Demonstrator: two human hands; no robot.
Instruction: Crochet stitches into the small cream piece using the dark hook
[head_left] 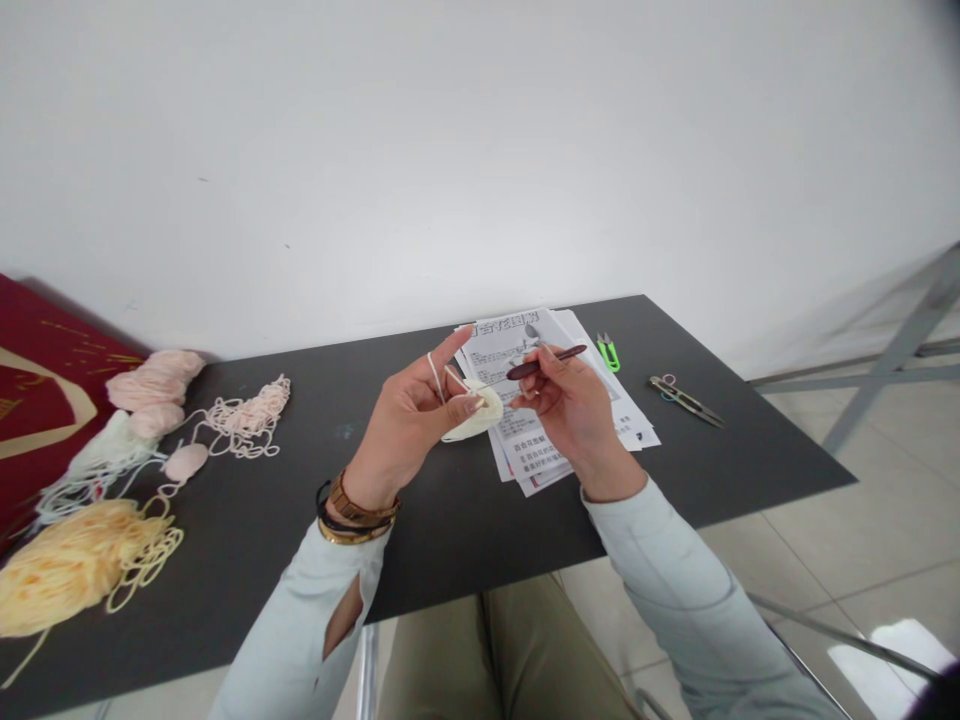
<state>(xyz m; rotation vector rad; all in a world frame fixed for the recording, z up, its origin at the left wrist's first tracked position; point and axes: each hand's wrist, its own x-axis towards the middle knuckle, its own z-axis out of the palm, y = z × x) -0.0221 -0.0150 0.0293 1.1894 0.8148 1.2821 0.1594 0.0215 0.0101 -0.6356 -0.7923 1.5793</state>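
Cream crochet (487,410) pinched in left hand (411,420), right hand (574,405) closed around hook (520,370)

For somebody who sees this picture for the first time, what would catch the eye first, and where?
At the centre, probably the left hand, pinching a cream yarn piece, and the right hand, holding a dark-handled hook over printed sheets. Next may come the yellow yarn at far left and the bright green snips just right of the sheets.

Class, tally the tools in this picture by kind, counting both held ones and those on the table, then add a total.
Hooks: 1, the dark-handled hook in the right hand
Snips: 2, green snips and metal snips
Total: 3
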